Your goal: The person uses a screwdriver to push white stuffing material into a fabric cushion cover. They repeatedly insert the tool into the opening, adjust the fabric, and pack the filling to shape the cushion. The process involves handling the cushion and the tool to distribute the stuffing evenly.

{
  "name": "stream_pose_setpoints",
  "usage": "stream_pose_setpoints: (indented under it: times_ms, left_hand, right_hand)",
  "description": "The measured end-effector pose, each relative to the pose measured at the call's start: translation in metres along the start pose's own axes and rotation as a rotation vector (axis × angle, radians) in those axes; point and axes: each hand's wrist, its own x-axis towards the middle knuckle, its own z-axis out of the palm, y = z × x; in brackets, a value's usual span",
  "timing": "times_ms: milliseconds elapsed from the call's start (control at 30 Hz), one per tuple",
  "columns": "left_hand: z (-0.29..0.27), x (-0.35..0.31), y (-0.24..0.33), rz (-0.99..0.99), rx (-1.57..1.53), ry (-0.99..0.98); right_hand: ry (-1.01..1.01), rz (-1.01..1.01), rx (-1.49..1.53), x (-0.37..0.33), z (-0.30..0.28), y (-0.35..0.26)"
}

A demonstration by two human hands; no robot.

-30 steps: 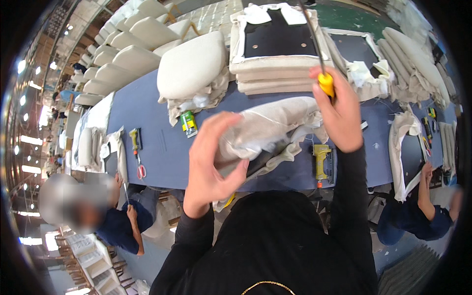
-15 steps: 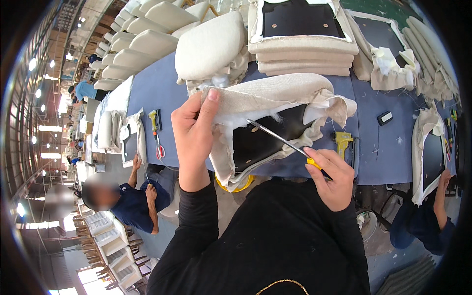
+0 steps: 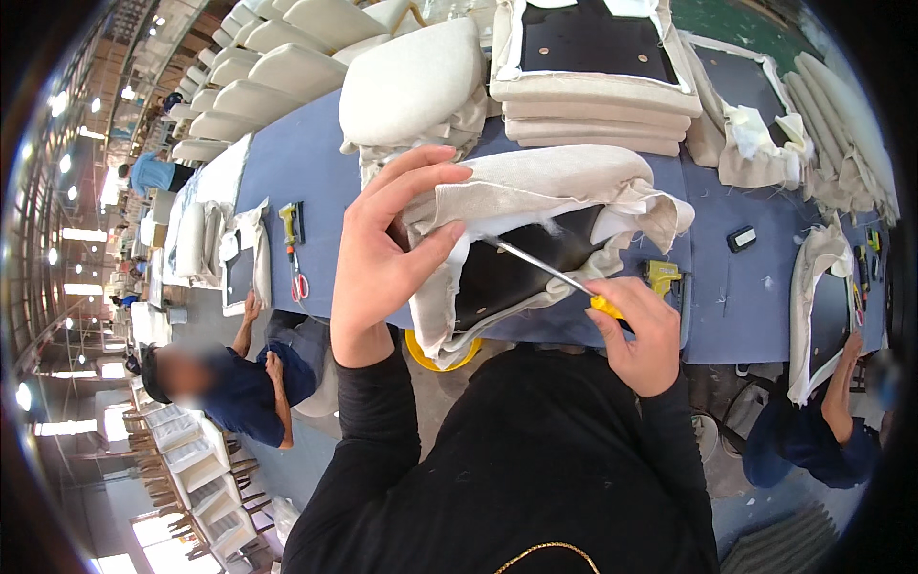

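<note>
A beige fabric chair cushion [image 3: 545, 172] lies underside up at the table's near edge. Its black base board [image 3: 526, 273] shows, framed by loose fabric and white padding [image 3: 483, 228]. My left hand [image 3: 382, 253] grips the fabric at the cushion's left corner, fingers over the outside and thumb by the padding. In my right hand [image 3: 645, 330] is a screwdriver [image 3: 550, 268] with a yellow handle and a long metal shaft. The shaft slants up left across the board, its tip meeting the padding beside my left thumb.
A yellow-green staple gun [image 3: 662, 277] lies right of the cushion, a small black-and-white block [image 3: 744, 237] beyond. Stacked cushions [image 3: 598, 105] stand behind. Another staple gun [image 3: 292, 225] and red-handled scissors [image 3: 300, 285] lie left. Co-workers sit left [image 3: 253, 392] and right [image 3: 813, 435].
My left hand has shifted from pinching the lifted fabric edge to reaching over the cushion's corner, with the fabric folded lower. The screwdriver remains in my right hand, its tip near the same spot.
</note>
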Motion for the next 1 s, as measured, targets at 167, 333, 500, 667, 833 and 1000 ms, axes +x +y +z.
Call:
stream_pose_setpoints:
  times_ms: [167, 333, 500, 667, 833, 1000]
  left_hand:
    - [-0.004, -0.005, -0.003, -0.071, 0.010, -0.036]
    - [0.004, -0.003, -0.001, 0.037, 0.040, -0.021]
    - [0.006, -0.009, 0.003, -0.001, -0.002, -0.009]
    - [-0.006, -0.016, -0.009, -0.001, -0.063, 0.044]
    - [-0.023, -0.028, -0.027, 0.015, -0.117, 0.067]
    - [-0.022, -0.049, -0.013, 0.218, -0.144, -0.044]
  right_hand:
    - [0.054, 0.376, 0.477, -0.008, 0.024, 0.030]
    - [0.124, 0.574, 0.728, 0.039, 0.051, 0.002]
    - [-0.067, 0.450, 0.771, 0.048, 0.069, 0.004]
    - [-1.004, 0.273, 0.800, 0.013, 0.015, 0.032]
    - [-0.669, 0.183, 1.520, -0.007, -0.030, 0.068]
    - [-0.118, 0.346, -0.229, 0.072, -0.095, 0.053]
